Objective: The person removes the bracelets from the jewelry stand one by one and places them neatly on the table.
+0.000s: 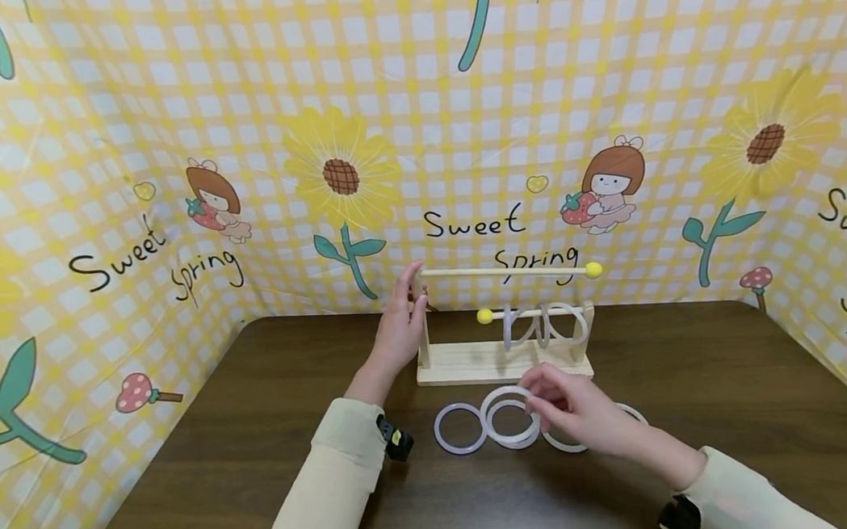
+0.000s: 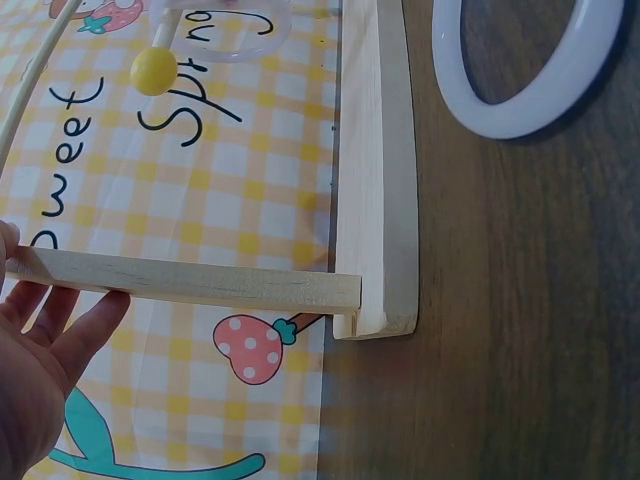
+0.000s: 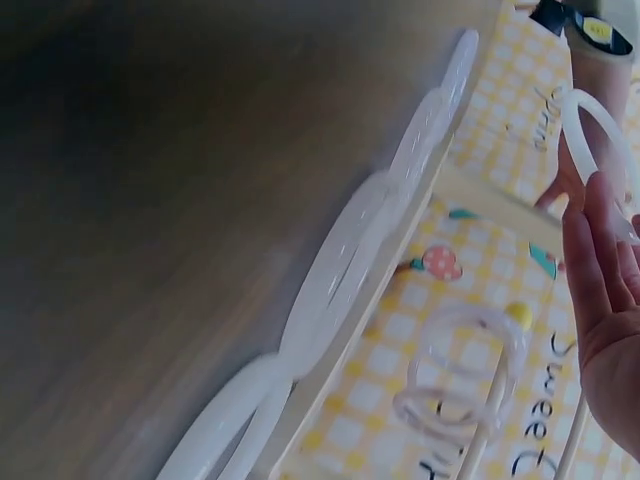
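Observation:
My left hand (image 1: 401, 322) grips the upper part of the left post (image 2: 190, 280) of a wooden rack (image 1: 473, 362), its fingers around the post in the left wrist view. My right hand (image 1: 578, 409) pinches a white ring (image 3: 572, 120) in front of the rack, above the tabletop rings. Several translucent rings (image 1: 507, 328) hang on the rack's lower rod, which ends in a yellow ball (image 1: 485, 316). The upper rod (image 1: 504, 271) carries no ring and has a yellow ball (image 1: 594, 270) at its right end.
On the dark wooden table (image 1: 210, 472) lie several pale rings in a row before the rack, a lavender ring (image 1: 437, 430) leftmost. My right hand partly covers the rings on the right. A yellow checked cloth (image 1: 416, 135) surrounds the table's back and sides.

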A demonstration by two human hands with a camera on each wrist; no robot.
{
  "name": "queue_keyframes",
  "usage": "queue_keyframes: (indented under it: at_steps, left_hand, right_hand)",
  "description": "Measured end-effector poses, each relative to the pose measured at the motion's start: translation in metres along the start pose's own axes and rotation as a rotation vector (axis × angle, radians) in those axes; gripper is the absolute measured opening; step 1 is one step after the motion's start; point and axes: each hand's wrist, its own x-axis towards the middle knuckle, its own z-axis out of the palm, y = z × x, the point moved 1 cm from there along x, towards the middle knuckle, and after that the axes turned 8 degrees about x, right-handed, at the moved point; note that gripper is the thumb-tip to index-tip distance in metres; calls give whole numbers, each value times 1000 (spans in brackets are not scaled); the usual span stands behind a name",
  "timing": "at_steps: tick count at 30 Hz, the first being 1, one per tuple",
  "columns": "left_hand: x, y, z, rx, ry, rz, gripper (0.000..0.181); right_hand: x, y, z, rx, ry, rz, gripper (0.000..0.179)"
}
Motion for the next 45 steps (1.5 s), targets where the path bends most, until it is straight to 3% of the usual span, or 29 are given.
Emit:
queue_keyframes:
  at_steps: [9, 17, 33, 45]
  left_hand:
    - [0, -2, 1, -12, 18, 23, 51]
    - [-1, -1, 0, -16, 6, 14, 54]
    - [0, -1, -1, -20, 1, 9, 52]
    - [0, -2, 0, -6, 7, 19, 52]
  right_hand:
    - [12, 5, 26, 58, -211, 106, 11]
    - [16, 6, 40, 85, -319, 139, 12]
    - [24, 9, 60, 18, -441, 256, 13]
    - [19, 14, 69, -93, -394, 238, 16]
